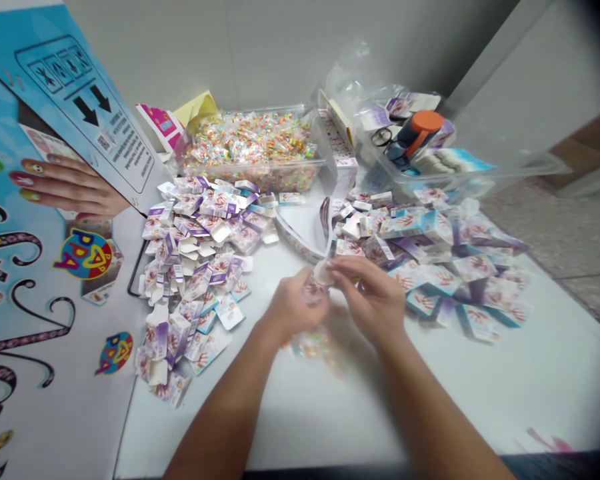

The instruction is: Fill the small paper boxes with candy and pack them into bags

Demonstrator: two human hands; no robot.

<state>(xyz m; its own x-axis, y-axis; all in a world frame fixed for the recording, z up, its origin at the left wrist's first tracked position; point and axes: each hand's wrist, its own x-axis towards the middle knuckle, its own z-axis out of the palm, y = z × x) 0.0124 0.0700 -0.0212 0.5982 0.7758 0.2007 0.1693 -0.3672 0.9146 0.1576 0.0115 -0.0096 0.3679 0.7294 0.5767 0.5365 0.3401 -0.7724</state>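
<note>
Over the middle of the white table (290, 427), my left hand (295, 307) is closed around a small printed cardboard box (316, 291), mostly hidden by the fingers. My right hand (373, 293) pinches the white flap (323, 272) at the top of that box. Beneath my hands lie a few clear packets with coloured bits (313, 345), blurred. Just beyond my fingers a long printed paper strip (300, 243) curves over the table. Left of my hands is a pile of small white and purple boxes (195, 267), several with flaps up.
A clear plastic bin (270, 167) full of colourful packets stands at the back. Another clear bin (430, 175) holds an orange-capped bottle (420, 130) and scissors (383, 138). More small boxes (455, 260) are heaped at right. A large printed board (45, 267) stands along the left.
</note>
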